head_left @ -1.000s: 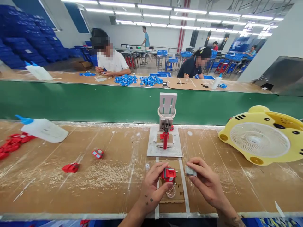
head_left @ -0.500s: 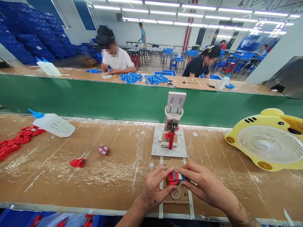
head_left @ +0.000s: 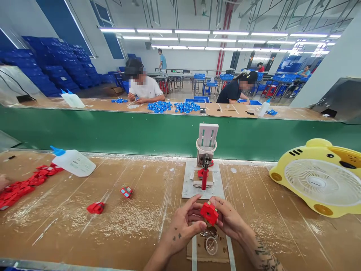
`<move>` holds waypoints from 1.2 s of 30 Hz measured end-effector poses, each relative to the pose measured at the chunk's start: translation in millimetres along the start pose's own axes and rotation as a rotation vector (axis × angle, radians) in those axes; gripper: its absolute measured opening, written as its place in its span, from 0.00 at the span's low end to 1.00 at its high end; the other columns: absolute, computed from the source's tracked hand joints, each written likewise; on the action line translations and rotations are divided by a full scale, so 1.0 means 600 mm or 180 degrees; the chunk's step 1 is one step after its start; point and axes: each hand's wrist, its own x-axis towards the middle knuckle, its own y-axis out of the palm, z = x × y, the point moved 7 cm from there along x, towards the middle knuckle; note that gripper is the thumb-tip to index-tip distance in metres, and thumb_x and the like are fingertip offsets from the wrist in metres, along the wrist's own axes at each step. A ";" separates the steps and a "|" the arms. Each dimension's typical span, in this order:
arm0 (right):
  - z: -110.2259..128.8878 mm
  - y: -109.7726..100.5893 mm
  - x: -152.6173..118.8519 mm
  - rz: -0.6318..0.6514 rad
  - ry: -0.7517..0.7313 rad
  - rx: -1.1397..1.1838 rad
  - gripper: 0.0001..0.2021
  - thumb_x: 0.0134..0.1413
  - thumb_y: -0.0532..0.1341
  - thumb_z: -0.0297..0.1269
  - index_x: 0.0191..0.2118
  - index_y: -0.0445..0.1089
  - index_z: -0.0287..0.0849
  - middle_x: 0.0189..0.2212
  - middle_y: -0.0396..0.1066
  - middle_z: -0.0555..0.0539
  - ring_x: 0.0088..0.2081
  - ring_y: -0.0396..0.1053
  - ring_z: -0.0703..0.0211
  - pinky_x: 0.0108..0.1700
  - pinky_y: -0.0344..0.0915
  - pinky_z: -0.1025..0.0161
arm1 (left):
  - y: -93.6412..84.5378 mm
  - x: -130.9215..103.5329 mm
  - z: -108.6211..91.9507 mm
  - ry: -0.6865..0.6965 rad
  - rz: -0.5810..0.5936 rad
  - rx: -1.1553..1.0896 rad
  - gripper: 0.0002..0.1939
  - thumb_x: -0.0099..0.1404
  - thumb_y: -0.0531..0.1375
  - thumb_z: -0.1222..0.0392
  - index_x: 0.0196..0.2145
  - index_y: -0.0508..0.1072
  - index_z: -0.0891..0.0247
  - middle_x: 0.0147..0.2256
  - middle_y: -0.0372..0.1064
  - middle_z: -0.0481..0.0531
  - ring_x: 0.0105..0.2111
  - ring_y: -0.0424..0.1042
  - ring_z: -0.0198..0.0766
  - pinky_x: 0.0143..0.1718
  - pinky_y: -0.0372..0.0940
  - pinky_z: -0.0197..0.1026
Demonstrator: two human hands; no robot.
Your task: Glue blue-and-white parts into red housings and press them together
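Observation:
My right hand (head_left: 232,220) grips a small red plastic block (head_left: 209,213) between thumb and fingers, its face with a square hole turned toward me. At the block's left side is my left hand (head_left: 183,226), thumb and index finger spread apart; whether its other fingertips touch the block I cannot tell. Below the hands, a small clear round cup (head_left: 211,245) sits on a brown cardboard piece (head_left: 197,256) between white tape strips. Just beyond them stands a clamp fixture with a red handle (head_left: 204,180), and a red piece lies under the clamp.
Two loose red blocks (head_left: 96,207) lie to the left, near a white bottle with blue nozzle (head_left: 75,162) and a red block pile (head_left: 31,186). Another person's hand (head_left: 3,181) shows at the left edge. A yellow fan (head_left: 318,178) lies right; a green partition (head_left: 141,131) runs behind.
The red block has turned, so its holed red face now shows instead of its grey-striped side. My left thumb and index have come away from it. The head view has tilted up.

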 end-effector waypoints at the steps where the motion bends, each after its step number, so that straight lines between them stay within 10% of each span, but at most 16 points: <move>1: -0.005 0.005 0.001 0.0047 0.0033 0.0026 0.30 0.36 0.76 0.61 0.27 0.63 0.42 0.15 0.61 0.60 0.13 0.50 0.76 0.14 0.44 0.74 | -0.010 0.000 -0.007 0.0139 -0.0044 0.0223 0.37 0.53 0.72 0.39 0.58 0.75 0.57 0.49 0.78 0.62 0.44 0.80 0.50 0.44 0.76 0.46; 5: -0.026 0.029 0.001 0.0235 0.0253 0.0118 0.29 0.37 0.76 0.60 0.31 0.66 0.41 0.16 0.65 0.57 0.12 0.54 0.75 0.13 0.43 0.74 | -0.019 -0.001 -0.025 0.0796 -0.0056 0.0981 0.19 0.59 0.70 0.45 0.46 0.83 0.54 0.47 0.81 0.58 0.48 0.78 0.50 0.51 0.73 0.47; 9: -0.026 0.015 0.007 0.0032 0.0321 -0.0310 0.31 0.42 0.68 0.67 0.32 0.66 0.41 0.16 0.69 0.53 0.11 0.60 0.69 0.12 0.44 0.73 | -0.023 0.015 0.001 0.0713 -0.0193 0.0336 0.22 0.55 0.71 0.42 0.42 0.83 0.60 0.39 0.82 0.58 0.39 0.81 0.48 0.44 0.75 0.46; 15: 0.091 -0.023 0.043 -0.0573 -0.0769 -0.1303 0.28 0.40 0.70 0.65 0.28 0.66 0.44 0.18 0.64 0.57 0.18 0.59 0.68 0.19 0.49 0.69 | -0.101 0.081 0.036 0.0395 -0.0760 0.0002 0.25 0.49 0.73 0.47 0.42 0.79 0.64 0.40 0.82 0.60 0.43 0.81 0.51 0.48 0.73 0.50; 21: 0.107 0.054 0.054 0.0325 -0.0198 -0.1408 0.28 0.33 0.75 0.59 0.22 0.63 0.43 0.12 0.51 0.62 0.15 0.41 0.72 0.18 0.38 0.69 | -0.159 0.154 0.015 0.0464 -0.0744 0.0425 0.19 0.46 0.72 0.55 0.36 0.79 0.64 0.37 0.83 0.57 0.40 0.81 0.50 0.47 0.73 0.49; 28: 0.199 0.140 0.013 0.1321 0.0399 -0.0323 0.29 0.49 0.67 0.64 0.20 0.58 0.44 0.08 0.38 0.65 0.14 0.31 0.71 0.15 0.39 0.73 | -0.108 0.201 0.006 0.0510 -0.0393 0.0827 0.13 0.47 0.69 0.65 0.34 0.80 0.62 0.33 0.81 0.50 0.36 0.79 0.45 0.42 0.72 0.43; 36: 0.167 0.110 0.001 0.1131 0.0404 -0.0602 0.27 0.47 0.70 0.60 0.21 0.61 0.43 0.08 0.40 0.65 0.14 0.34 0.72 0.16 0.36 0.72 | -0.069 0.221 0.029 0.0537 -0.0267 0.0828 0.13 0.51 0.68 0.65 0.38 0.79 0.65 0.33 0.80 0.50 0.36 0.78 0.43 0.42 0.71 0.43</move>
